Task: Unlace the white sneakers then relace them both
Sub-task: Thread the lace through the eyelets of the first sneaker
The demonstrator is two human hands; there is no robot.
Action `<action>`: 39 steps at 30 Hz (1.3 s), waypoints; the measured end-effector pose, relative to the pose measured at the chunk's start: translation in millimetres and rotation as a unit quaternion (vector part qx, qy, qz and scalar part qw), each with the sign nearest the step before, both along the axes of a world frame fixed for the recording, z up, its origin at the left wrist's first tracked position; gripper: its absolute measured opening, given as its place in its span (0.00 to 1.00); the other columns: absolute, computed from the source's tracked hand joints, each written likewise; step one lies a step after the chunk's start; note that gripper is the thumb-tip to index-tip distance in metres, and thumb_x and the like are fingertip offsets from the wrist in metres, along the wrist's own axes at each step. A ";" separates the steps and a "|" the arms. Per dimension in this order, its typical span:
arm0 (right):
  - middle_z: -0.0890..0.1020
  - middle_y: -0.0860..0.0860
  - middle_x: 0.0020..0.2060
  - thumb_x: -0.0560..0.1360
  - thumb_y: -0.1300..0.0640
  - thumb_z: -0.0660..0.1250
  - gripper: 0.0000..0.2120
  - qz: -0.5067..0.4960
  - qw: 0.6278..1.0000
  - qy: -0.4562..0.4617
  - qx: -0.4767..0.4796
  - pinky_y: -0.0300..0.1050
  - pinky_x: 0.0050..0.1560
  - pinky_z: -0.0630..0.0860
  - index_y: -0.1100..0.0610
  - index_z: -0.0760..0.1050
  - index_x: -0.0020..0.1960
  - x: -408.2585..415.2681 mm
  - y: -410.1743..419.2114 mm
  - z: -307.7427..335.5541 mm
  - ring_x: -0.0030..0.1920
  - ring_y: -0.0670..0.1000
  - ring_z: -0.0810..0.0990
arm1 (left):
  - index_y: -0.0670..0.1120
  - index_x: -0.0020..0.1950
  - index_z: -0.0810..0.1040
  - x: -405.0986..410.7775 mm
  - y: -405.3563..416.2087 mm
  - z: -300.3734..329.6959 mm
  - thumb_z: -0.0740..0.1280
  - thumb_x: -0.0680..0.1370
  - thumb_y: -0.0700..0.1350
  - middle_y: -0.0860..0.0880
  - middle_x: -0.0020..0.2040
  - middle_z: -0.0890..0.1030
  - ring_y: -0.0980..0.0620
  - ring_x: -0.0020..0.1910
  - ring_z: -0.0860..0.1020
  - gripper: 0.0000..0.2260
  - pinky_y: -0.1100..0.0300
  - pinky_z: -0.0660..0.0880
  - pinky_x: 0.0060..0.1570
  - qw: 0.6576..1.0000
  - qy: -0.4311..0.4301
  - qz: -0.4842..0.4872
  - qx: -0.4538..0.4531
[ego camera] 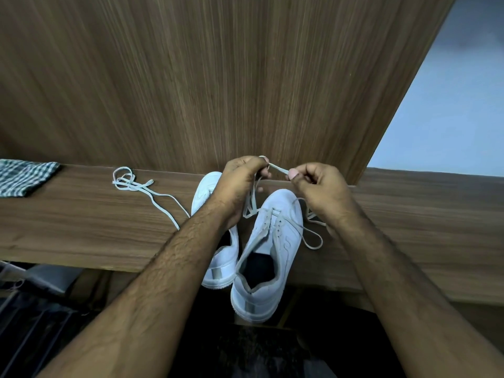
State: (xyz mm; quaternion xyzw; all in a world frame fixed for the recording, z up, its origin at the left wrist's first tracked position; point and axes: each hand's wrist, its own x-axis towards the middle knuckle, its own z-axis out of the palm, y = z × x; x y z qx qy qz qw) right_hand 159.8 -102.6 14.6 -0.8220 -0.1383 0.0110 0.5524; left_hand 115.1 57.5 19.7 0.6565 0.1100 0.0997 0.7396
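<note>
Two bare forearms reach in from six o'clock toward a wooden ledge (81, 222) backed by a tall wood-grain panel (218, 77). At the centre, two white sneakers stand side by side, heels over the near edge. Right sneaker (268, 241) sits nearer, with only its lowest eyelets threaded; left sneaker (215, 257) lies partly under the left forearm. Left hand (240, 184) and right hand (321, 192) hover just above the toes at twelve o'clock, each pinching one end of the lace (279, 168) stretched between them, its slack dropping to the right sneaker. A loose lace (136, 184) lies coiled at ten o'clock. A checked cloth (24, 177) rests at nine o'clock.
</note>
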 end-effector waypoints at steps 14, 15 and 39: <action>0.85 0.43 0.35 0.75 0.51 0.75 0.02 0.033 0.989 -0.063 -0.130 0.33 0.38 0.74 0.49 0.85 0.44 -7.5 -7.5 4.9 0.36 0.38 0.81 | 0.52 0.70 0.59 -4.2 12.8 -12.2 0.78 0.70 0.61 0.47 0.58 0.78 0.54 0.52 0.81 0.38 0.53 0.79 0.50 0.990 0.106 0.020 0.092; 0.85 0.42 0.35 0.75 0.51 0.75 0.02 0.042 0.987 -0.062 -0.143 0.33 0.36 0.74 0.48 0.85 0.44 -9.2 -7.0 4.4 0.35 0.36 0.81 | 0.57 0.73 0.54 -4.7 15.5 -17.7 0.79 0.67 0.64 0.47 0.67 0.74 0.52 0.62 0.77 0.45 0.52 0.76 0.60 0.975 0.104 0.015 0.197; 0.70 0.60 0.68 0.77 0.49 0.67 0.24 0.047 0.909 0.046 -0.411 0.52 0.54 0.73 0.60 0.67 0.66 -57.9 27.0 -25.5 0.63 0.64 0.76 | 0.45 0.44 0.84 -6.6 19.3 -25.4 0.71 0.78 0.40 0.51 0.37 0.86 0.63 0.33 0.79 0.04 0.72 0.74 0.35 0.904 0.074 -0.084 0.413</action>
